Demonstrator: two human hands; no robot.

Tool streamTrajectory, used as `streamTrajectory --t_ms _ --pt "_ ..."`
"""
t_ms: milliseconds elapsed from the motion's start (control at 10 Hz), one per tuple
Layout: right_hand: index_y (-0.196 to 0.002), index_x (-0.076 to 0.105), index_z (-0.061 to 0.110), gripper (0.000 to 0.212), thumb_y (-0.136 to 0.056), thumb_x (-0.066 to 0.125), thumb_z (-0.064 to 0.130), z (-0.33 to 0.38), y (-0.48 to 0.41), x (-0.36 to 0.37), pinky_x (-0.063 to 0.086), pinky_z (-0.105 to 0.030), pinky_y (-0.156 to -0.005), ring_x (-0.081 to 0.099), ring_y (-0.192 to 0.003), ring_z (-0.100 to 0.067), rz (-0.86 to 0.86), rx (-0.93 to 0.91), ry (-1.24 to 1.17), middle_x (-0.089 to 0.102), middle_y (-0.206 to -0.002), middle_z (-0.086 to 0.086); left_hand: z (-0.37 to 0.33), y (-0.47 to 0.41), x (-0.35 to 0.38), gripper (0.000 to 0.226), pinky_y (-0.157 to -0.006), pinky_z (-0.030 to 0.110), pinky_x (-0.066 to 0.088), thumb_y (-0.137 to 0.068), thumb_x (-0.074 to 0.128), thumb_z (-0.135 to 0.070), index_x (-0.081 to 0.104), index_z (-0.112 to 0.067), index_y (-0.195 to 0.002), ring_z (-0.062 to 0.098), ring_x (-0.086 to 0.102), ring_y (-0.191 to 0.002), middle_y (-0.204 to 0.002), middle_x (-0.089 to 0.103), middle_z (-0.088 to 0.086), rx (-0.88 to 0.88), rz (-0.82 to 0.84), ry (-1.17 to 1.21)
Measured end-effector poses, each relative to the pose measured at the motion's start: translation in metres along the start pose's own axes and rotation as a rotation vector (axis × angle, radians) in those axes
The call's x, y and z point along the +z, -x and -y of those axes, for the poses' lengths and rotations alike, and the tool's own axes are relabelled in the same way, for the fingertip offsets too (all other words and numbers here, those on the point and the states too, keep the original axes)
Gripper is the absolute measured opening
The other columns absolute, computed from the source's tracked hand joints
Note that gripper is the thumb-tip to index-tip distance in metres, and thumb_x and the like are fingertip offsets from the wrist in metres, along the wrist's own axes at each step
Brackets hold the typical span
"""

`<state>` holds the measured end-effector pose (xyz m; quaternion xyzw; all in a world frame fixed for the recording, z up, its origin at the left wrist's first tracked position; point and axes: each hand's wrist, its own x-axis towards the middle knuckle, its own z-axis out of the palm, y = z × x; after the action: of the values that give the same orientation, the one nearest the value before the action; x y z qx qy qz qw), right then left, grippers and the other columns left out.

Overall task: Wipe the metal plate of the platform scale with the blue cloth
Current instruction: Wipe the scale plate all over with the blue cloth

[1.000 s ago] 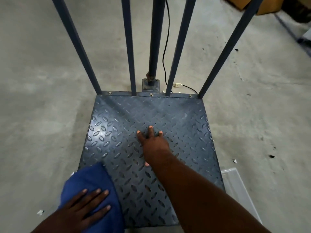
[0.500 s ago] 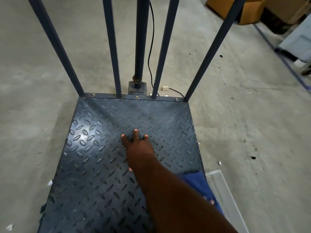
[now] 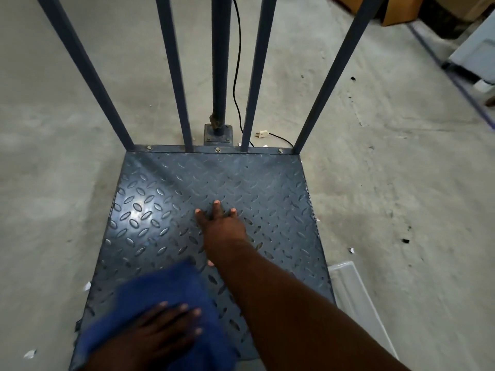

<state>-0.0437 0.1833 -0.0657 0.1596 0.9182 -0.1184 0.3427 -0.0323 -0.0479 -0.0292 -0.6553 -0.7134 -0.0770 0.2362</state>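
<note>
A: What is counted in the head view?

B: One platform scale is seen on the concrete floor [image 3: 401, 183], with one blue diamond-tread metal plate [image 3: 166, 210]. Four slanted blue rails [image 3: 174, 70] and one round centre post [image 3: 221, 62] are counted at the plate's far edge. One blue cloth [image 3: 166, 287], one black cable with a white plug [image 3: 261, 134], one clear plastic lid [image 3: 356, 298] just beside the plate's right edge, and one cardboard box [image 3: 396, 12] at the far right are also seen.

A: How are the hands described?

B: Two hands are shown, well apart. The left hand [image 3: 163, 333] is laid flat on the cloth, fingers straight and slightly spread, and the cloth is pressed onto the near left part of the plate. The right hand [image 3: 222, 228] is laid flat on the bare middle of the plate, fingers extended; nothing is held by it.
</note>
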Motion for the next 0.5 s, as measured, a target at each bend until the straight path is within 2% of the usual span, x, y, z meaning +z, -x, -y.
streamTrajectory --t_ms 100,200,300,400,500 --pt "-0.165 -0.002 0.038 0.087 -0.104 0.056 0.018 -0.001 -0.002 -0.001 0.023 -0.066 -0.121 -0.004 -0.155 -0.052 0.018 0.005 -0.09 -0.019 -0.171 -0.01 0.007 0.12 0.071 0.064 -0.118 0.047 0.031 -0.112 -0.006 -0.025 0.012 -0.005 -0.17 0.035 0.033 -0.157 -0.176 0.013 0.023 -0.151 0.367 -0.029" --pt "-0.165 -0.004 0.038 0.091 -0.102 0.058 0.016 0.001 -0.002 0.0 0.025 -0.067 -0.12 -0.006 -0.154 -0.052 0.027 0.012 -0.082 -0.02 -0.171 -0.01 -0.006 0.131 0.073 0.073 -0.123 0.047 0.021 -0.107 0.031 -0.056 0.025 -0.02 -0.17 0.035 0.038 -0.153 -0.176 0.022 0.015 -0.564 0.521 0.157" --pt "-0.164 -0.007 0.037 0.098 -0.1 0.063 0.016 0.003 -0.001 0.0 0.026 -0.064 -0.12 -0.004 -0.154 -0.053 0.02 0.025 -0.026 -0.02 -0.17 -0.011 0.008 0.107 0.081 0.095 -0.124 0.054 0.019 -0.088 0.046 -0.07 0.035 -0.017 -0.167 0.038 0.031 -0.157 -0.175 0.027 0.013 -0.787 0.538 0.195" --pt "-0.164 -0.008 0.037 0.101 -0.098 0.067 0.018 0.004 -0.002 0.0 0.027 -0.061 -0.12 -0.001 -0.154 -0.052 0.028 0.039 -0.002 -0.02 -0.171 -0.012 0.053 0.073 0.104 0.09 -0.126 0.058 0.018 -0.097 0.031 -0.075 0.027 -0.021 -0.17 0.035 0.023 -0.161 -0.178 0.018 0.008 -0.834 0.619 0.264" --pt "-0.164 -0.007 0.036 0.097 -0.1 0.064 0.021 0.005 -0.003 -0.004 0.025 -0.059 -0.121 0.0 -0.155 -0.052 0.04 0.035 0.001 -0.019 -0.171 -0.012 0.081 0.034 0.136 0.088 -0.13 0.051 0.006 -0.1 0.02 -0.075 0.026 -0.022 -0.17 0.036 0.021 -0.162 -0.178 0.016 0.01 -0.881 0.617 0.251"
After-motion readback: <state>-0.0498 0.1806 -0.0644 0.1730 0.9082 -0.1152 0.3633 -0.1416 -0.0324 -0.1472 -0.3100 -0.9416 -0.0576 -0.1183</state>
